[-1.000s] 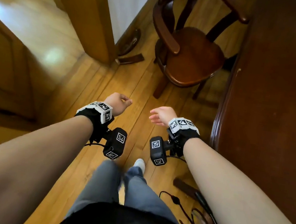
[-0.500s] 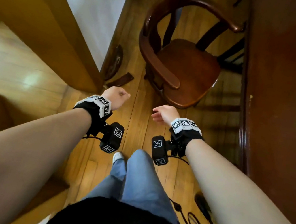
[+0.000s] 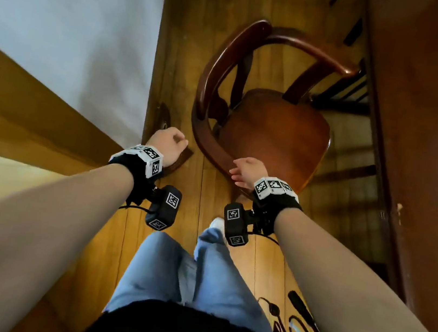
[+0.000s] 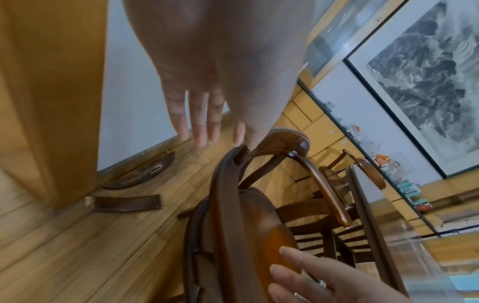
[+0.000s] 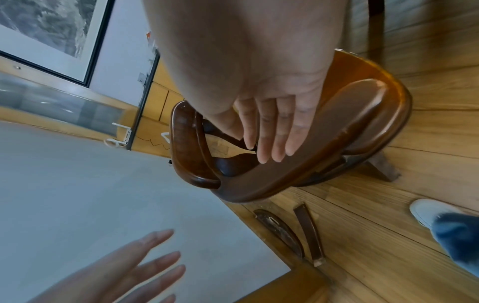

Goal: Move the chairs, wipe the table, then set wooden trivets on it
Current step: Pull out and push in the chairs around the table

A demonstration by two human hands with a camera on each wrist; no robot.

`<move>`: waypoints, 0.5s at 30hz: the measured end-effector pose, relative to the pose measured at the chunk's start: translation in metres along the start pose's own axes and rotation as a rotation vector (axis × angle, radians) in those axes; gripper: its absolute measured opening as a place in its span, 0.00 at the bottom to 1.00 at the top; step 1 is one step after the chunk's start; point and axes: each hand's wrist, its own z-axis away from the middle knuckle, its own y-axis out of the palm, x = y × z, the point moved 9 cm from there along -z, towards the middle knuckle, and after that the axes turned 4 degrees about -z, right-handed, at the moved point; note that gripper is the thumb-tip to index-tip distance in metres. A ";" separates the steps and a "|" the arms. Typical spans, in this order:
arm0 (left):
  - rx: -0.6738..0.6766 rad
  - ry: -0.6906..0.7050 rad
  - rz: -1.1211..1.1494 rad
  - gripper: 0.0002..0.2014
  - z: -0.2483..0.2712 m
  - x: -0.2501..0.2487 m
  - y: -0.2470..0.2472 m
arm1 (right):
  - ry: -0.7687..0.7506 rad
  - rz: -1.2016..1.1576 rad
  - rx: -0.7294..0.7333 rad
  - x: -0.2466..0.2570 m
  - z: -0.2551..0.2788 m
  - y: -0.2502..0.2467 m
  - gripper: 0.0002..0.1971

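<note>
Closer now: both hands have neared the chair (image 3: 273, 134) at frame centre | right hand (image 3: 245, 171) open, reaching its curved rail to shift it | left hand (image 3: 168, 144) relaxed, empty | worktop (image 3: 429, 140) along the right edge.

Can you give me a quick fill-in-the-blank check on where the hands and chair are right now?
1. The chair stands on the wooden ____.
2. Both the left hand and the right hand have straight fingers and hold ____.
3. In the head view, the dark table is on the person's ____ side.

Missing words: floor; nothing; right
</note>
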 end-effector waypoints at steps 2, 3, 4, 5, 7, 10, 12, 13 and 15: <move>0.012 0.001 -0.033 0.18 -0.025 -0.006 -0.010 | 0.004 0.002 -0.019 0.016 -0.011 0.000 0.06; 0.028 0.003 -0.052 0.20 -0.040 -0.011 -0.016 | 0.009 0.003 -0.028 0.024 -0.018 0.002 0.07; 0.034 0.005 -0.066 0.21 -0.053 -0.014 -0.020 | 0.010 0.009 -0.040 0.028 -0.024 0.004 0.08; 0.034 0.012 -0.078 0.22 -0.073 -0.020 -0.027 | 0.006 0.002 -0.059 0.036 -0.034 0.007 0.08; 0.041 0.028 -0.108 0.24 -0.102 -0.030 -0.037 | 0.004 -0.005 -0.103 0.042 -0.048 0.013 0.09; 0.107 0.113 -0.223 0.27 -0.147 -0.051 -0.043 | 0.018 -0.024 -0.180 0.049 -0.067 0.026 0.13; 0.156 0.156 -0.281 0.30 -0.165 -0.060 -0.041 | 0.032 -0.037 -0.195 0.049 -0.075 0.035 0.15; 0.198 0.199 -0.312 0.31 -0.189 -0.070 -0.041 | 0.044 -0.091 -0.230 0.053 -0.090 0.043 0.14; 0.239 0.210 -0.294 0.33 -0.199 -0.073 -0.038 | 0.071 -0.164 -0.242 0.046 -0.092 0.054 0.11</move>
